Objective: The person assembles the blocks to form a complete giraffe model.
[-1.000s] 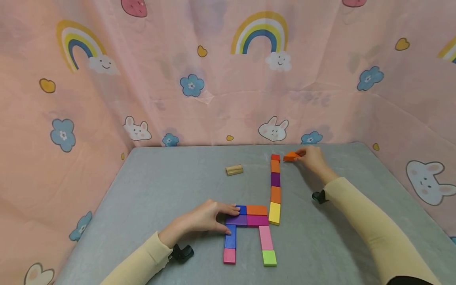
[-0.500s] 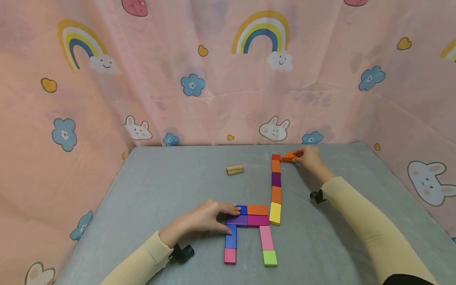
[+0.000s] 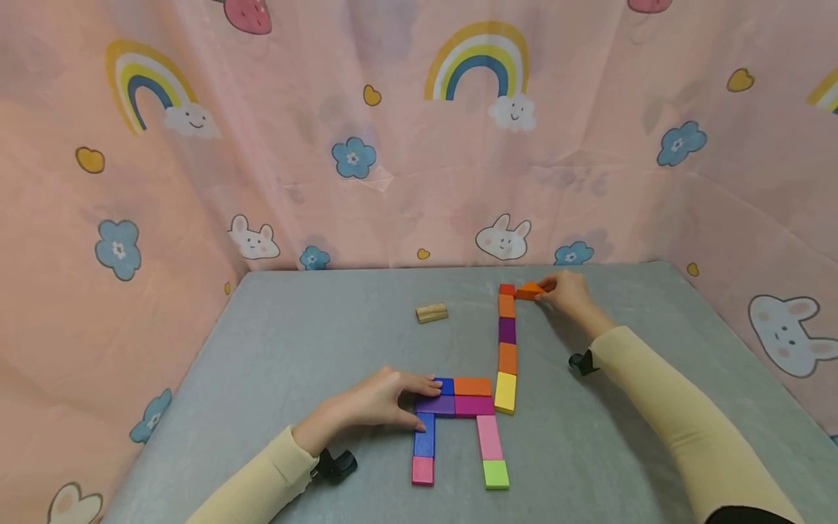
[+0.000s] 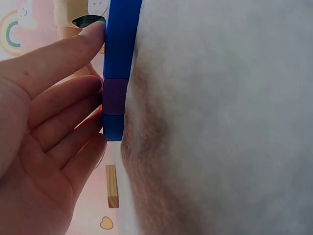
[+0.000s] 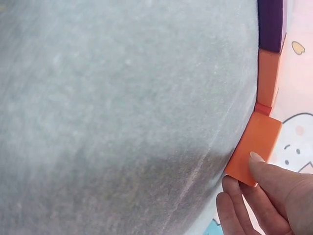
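My right hand (image 3: 571,298) pinches an orange triangular block (image 3: 527,291) at the top of a column of blocks. In the right wrist view the block's orange face (image 5: 259,134) meets the small red block (image 5: 263,108) at the column's end. Below the red block come orange, purple (image 3: 507,330), orange and yellow (image 3: 505,393) blocks. My left hand (image 3: 380,400) rests with extended fingers on the left side of a flat block figure, touching a blue block (image 3: 425,437) and the upper blue block (image 3: 446,386). Purple (image 3: 435,406), magenta and orange blocks adjoin them.
A pair of pale wooden pieces (image 3: 431,313) lies left of the column on the grey tabletop (image 3: 314,327). Two legs of the figure end in a pink block (image 3: 422,471) and a green block (image 3: 495,474). Patterned pink cloth (image 3: 406,196) hangs behind the table.
The right hand has slid the orange triangular block slightly left, closing the gap to the red block. My left hand stays where it was.
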### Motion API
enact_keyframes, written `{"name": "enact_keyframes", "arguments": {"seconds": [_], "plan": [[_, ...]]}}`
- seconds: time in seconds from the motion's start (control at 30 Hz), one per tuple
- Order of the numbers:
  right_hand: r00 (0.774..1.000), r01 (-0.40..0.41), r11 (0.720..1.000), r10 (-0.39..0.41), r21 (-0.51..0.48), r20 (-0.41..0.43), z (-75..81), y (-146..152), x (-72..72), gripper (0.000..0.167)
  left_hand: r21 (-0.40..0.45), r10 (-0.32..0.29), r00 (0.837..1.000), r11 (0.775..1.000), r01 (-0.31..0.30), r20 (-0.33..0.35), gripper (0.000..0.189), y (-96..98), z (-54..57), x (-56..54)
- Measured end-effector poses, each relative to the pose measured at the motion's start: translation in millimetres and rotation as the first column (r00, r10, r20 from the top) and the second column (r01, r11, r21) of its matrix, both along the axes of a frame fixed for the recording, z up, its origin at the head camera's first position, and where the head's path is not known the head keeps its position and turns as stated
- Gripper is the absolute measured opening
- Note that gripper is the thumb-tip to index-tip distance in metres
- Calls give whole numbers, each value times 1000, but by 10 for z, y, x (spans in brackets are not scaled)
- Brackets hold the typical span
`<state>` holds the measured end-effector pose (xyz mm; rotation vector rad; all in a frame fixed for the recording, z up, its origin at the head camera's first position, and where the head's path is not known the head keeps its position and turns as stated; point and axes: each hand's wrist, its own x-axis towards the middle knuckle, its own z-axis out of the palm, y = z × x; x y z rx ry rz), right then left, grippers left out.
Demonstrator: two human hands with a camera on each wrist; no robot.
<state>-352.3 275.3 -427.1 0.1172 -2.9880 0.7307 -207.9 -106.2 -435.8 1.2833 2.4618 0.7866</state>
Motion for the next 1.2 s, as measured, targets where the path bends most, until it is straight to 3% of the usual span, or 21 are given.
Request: {"name": "enact_keyframes", "arguments": {"seconds": [0.8,1.0,1.2], "plan": [[998,5,999,-2,-53,57,26,43,63,46,6,3,1000,1000,-3,5,57,14,-21,-21],[999,20,1000,-20,-12,27,132,-16,238,62,-6,-5,1000,1000,5,-15,57,19,-21,-15],[988,-120,988,129,99,-84,184,-181,617,64,-8,-3,1000,1000,3,-15,58,4,-8,-10]]}}
